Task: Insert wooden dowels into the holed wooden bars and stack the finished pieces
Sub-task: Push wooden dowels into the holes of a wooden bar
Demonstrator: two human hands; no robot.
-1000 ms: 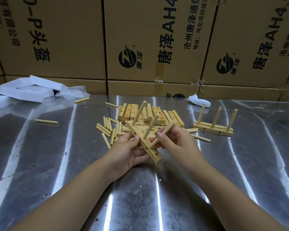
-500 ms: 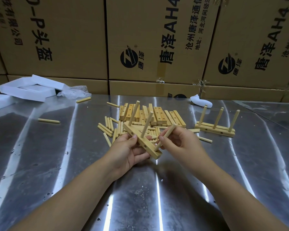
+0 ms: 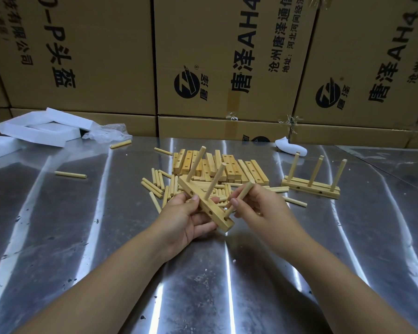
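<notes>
Wooden bar [image 3: 215, 215], gripped in the left hand [image 3: 186, 220] above the steel bench [image 3: 82, 225], meets a third dowel [image 3: 247, 190] pinched by the right hand's [image 3: 263, 208] fingers [image 3: 235, 203]; entering the end hole askew, it could jam or slip loose.

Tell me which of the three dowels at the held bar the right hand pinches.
The dowel nearest the person, at the near end of the bar, is pinched by the right hand. The other two dowels stand untouched farther along it.
</notes>
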